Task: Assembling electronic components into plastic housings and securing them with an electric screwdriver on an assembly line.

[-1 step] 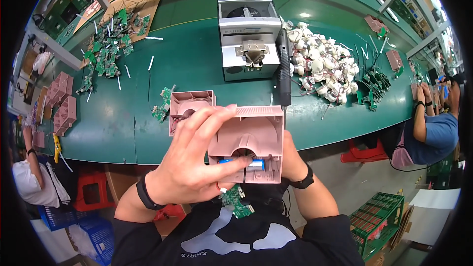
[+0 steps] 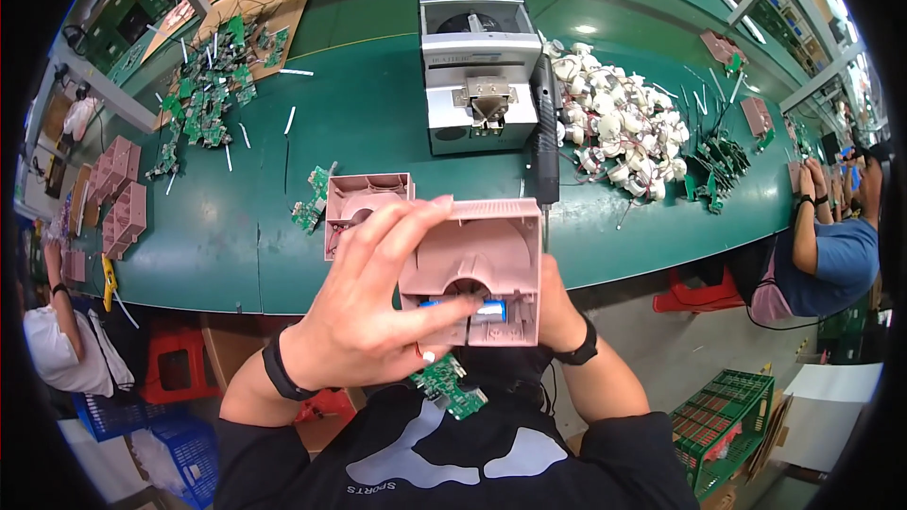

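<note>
In front of my chest a pink plastic housing (image 2: 477, 250) is held up, its hollow inside facing me. My right hand (image 2: 561, 310) grips its right side, the fingers mostly hidden behind it. My left hand (image 2: 354, 302) spans the left side, with fingertips at the top edge and one digit pressed on a blue cylindrical battery (image 2: 491, 310) in the lower compartment. Below the housing hangs a green circuit board (image 2: 452, 387), with a small white connector (image 2: 429, 357) near my left hand. Another pink housing (image 2: 368, 191) rests on the bench just beyond.
A grey-white machine (image 2: 480, 66) stands mid-bench, a black-handled tool (image 2: 546, 142) beside it. White round parts with wires (image 2: 624, 123) are heaped to the right, circuit boards (image 2: 208, 85) to the left. Co-workers sit at both sides; a green crate (image 2: 723, 425) stands low right.
The housing has shifted very slightly up and left in my hands, and the hanging circuit board has swung a little left. My grip looks the same.
</note>
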### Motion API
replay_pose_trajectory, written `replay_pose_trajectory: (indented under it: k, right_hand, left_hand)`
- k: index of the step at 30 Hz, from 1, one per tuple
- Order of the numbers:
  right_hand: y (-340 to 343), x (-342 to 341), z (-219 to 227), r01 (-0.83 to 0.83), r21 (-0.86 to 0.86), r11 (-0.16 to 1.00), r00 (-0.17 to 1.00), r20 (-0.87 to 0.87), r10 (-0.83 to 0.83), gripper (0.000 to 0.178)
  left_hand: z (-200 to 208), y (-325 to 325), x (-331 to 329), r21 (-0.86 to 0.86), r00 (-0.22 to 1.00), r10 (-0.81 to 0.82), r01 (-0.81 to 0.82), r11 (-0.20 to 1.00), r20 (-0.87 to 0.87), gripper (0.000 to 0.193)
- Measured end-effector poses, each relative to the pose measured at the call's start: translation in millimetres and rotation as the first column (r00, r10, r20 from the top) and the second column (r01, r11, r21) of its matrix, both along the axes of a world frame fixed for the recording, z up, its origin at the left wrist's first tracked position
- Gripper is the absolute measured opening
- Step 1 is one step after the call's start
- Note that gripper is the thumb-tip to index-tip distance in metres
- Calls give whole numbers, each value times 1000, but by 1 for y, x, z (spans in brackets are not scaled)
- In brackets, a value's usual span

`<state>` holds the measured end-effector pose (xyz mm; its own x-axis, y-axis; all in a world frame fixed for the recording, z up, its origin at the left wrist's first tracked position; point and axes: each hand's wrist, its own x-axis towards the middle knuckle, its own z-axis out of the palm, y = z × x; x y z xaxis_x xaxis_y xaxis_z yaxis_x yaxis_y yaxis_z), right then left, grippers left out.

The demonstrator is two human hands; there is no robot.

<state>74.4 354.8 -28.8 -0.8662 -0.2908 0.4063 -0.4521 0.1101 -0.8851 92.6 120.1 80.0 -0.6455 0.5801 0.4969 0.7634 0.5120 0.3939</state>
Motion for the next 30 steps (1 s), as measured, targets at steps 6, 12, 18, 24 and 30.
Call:
replay_pose_trajectory:
  k: [6, 12, 18, 24, 30]
  right_hand:
    - [1, 39, -4, -42, 165, 985, 960, 279, -6, 11]
    - [-2, 40, -3, 23, 207, 978, 883, 454, -117, 14]
    - [7, 16, 9, -3, 368, 930, 921, 364, -141, 14]
    - [13, -3, 10, 6, 625, 780, 986, 127, -110, 16]
    - [15, -8, 13, -59, 572, 818, 968, 233, -93, 15]
  left_hand:
    - [-27, -4, -22, -69, 991, 85, -78, 995, 103, 46]
    - [-52, 1, -44, -79, 981, 42, -27, 997, 188, 46]
    - [-59, 5, -63, -134, 967, 45, -12, 991, 252, 43]
    - [-57, 13, -71, -204, 974, 108, -67, 977, 199, 45]
    - [-52, 17, -70, -265, 972, 145, -93, 960, 184, 41]
